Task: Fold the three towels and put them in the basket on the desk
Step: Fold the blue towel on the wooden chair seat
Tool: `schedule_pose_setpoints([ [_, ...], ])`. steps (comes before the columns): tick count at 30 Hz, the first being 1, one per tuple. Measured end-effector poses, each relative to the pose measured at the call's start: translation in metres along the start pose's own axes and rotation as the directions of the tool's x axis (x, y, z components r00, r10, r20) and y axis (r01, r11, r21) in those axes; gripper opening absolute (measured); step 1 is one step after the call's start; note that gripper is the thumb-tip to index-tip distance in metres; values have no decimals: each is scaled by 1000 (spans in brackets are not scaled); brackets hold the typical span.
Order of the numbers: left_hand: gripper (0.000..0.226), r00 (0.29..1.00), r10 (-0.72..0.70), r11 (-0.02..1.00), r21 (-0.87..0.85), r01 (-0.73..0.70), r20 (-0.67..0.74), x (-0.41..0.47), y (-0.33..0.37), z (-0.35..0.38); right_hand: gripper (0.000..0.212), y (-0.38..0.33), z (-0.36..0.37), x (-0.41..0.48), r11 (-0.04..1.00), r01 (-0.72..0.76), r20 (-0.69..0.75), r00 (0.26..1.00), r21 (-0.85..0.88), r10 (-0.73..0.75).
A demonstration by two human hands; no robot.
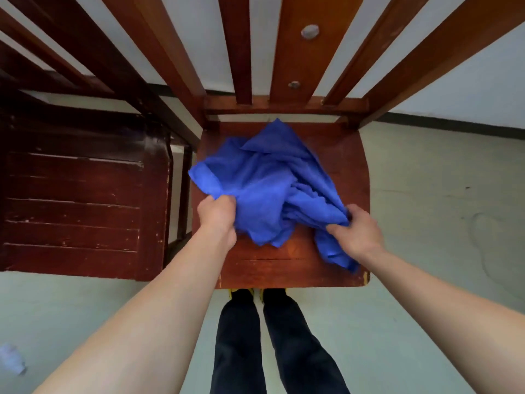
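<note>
As left hand (217,216) and right hand (359,233) grip, one towel (264,177), perhaps more

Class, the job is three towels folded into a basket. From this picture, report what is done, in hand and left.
Done: nothing that shows; no folded towel or basket is in view. In hand: the left hand and right hand each grip the crumpled blue towel on the chair seat; one towel or several, I cannot tell. Left: all folding, then the basket.
</note>
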State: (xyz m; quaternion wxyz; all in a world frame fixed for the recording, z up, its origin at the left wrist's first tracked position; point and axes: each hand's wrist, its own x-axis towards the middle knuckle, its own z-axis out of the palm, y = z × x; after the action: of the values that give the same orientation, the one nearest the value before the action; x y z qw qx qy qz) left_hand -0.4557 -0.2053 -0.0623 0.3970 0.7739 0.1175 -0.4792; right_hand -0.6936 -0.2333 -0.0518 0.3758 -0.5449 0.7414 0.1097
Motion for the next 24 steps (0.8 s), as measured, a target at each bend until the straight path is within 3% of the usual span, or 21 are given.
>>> schedule_pose_setpoints([
  [2,29,1000,9,998,68,-8,-12,-5,-2,-18,27,15,-17,4,997,-55,0,998,-52,55],
  [4,27,998,-40,957,288,23,54,-10,-10,-37,27,26,-26,8,988,-103,81,990,-119,113],
  [6,20,983,-150,859,505,79,102,-13,-15,-51,30,25,-31,13,983,-76,83,992,-168,91],
  [7,21,983,-164,841,532,96,82,-10,-13,-55,35,18,-32,18,985,-35,23,999,-167,40],
  [10,53,1000,-3,918,397,2,1,16,-1,-55,42,-18,-31,35,985,154,-188,968,-79,-166],
  [13,76,975,216,861,482,-165,-53,42,11,-40,53,-59,-22,55,969,226,-151,959,-97,-239],
  [15,60,947,321,761,595,-259,2,50,14,-26,61,-74,-12,68,980,148,-15,988,-136,-152],
  [18,28,937,338,618,729,-294,92,49,12,-13,31,-81,1,70,986,128,56,991,-111,-122],
  [20,16,952,296,690,674,-265,71,44,1,-18,17,-79,2,59,979,186,-15,982,-89,-188],
  [22,5,968,251,849,475,-231,22,31,-10,-33,20,-79,-6,44,960,265,-142,951,-91,-276],
  [24,12,979,201,941,283,-186,-27,12,-13,-57,21,-86,-18,27,941,337,-223,915,-31,-336],
])
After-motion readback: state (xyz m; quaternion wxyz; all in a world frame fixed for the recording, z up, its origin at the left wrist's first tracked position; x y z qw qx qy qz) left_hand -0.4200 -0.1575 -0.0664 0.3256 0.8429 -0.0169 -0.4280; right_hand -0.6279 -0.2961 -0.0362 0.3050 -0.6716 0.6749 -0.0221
